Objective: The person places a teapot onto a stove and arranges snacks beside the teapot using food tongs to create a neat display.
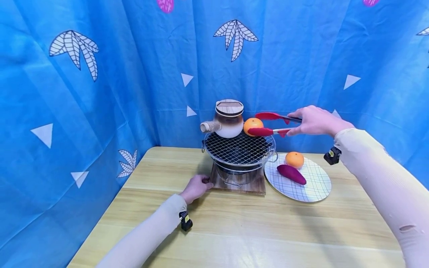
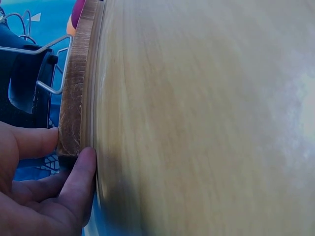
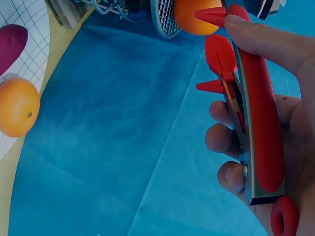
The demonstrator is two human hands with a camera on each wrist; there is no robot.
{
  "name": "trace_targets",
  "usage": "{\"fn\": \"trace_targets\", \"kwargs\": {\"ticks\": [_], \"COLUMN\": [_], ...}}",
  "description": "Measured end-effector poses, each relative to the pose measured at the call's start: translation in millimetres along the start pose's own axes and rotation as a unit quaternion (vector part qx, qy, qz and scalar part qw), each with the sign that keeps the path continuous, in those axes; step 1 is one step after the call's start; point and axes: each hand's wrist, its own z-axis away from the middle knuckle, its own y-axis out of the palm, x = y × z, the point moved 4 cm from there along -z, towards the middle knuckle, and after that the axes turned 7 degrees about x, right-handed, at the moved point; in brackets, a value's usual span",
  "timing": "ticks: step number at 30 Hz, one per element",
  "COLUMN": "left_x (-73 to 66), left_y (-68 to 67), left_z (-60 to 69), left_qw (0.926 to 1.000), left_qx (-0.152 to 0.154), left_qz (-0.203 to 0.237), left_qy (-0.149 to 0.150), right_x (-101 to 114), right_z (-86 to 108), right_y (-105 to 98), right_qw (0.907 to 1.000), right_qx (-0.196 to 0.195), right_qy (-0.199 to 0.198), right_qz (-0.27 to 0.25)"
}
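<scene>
My right hand point(image 1: 316, 121) holds a pair of red tongs point(image 3: 263, 123) above the grill's right side. Their spread tips lie near an orange point(image 1: 252, 125) beside the teapot; whether they touch it I cannot tell. The teapot point(image 1: 231, 124), white and brown with a wooden lid and a side handle, is on the wire mesh point(image 1: 238, 150) of a round tabletop grill point(image 1: 241, 167). At the front left corner of the wooden board point(image 1: 239, 187) under the grill, my left hand point(image 1: 196, 188) pinches the edge between thumb and finger point(image 2: 81, 182).
Right of the grill, a white plate with a grid pattern point(image 1: 318, 182) bears a second orange point(image 1: 295, 160) and a purple sweet potato point(image 1: 291, 174). The light wooden table point(image 1: 234, 230) extends in front. A blue patterned curtain point(image 1: 285, 67) hangs behind and at the left.
</scene>
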Motion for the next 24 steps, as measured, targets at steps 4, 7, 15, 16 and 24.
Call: {"fn": "trace_targets", "kwargs": {"ticks": [4, 7, 15, 16, 24], "left_x": [0.8, 1.0, 2.1, 2.1, 3.0], "left_y": [0.5, 0.1, -0.8, -0.8, -0.6], "left_z": [-0.8, -0.8, -1.5, -1.7, -4.4], "left_qw": [1.0000, 1.0000, 1.0000, 1.0000, 1.0000], "left_qx": [0.001, 0.000, 0.001, 0.002, 0.005], "left_qz": [0.000, -0.001, -0.002, -0.001, -0.004], "left_qy": [-0.003, -0.004, -0.002, -0.001, -0.006], "right_x": [-4, -8, -22, -23, -42], "right_z": [6.3, 11.3, 30.6, 33.0, 51.6], "right_y": [1, 3, 2, 2, 6], "right_qw": [1.0000, 0.9998, 0.9995, 0.9995, 0.9989], "right_qx": [-0.007, -0.012, -0.019, -0.020, -0.029], "right_qy": [0.007, 0.014, 0.025, 0.026, 0.037], "right_qz": [-0.002, -0.008, -0.002, -0.002, -0.009]}}
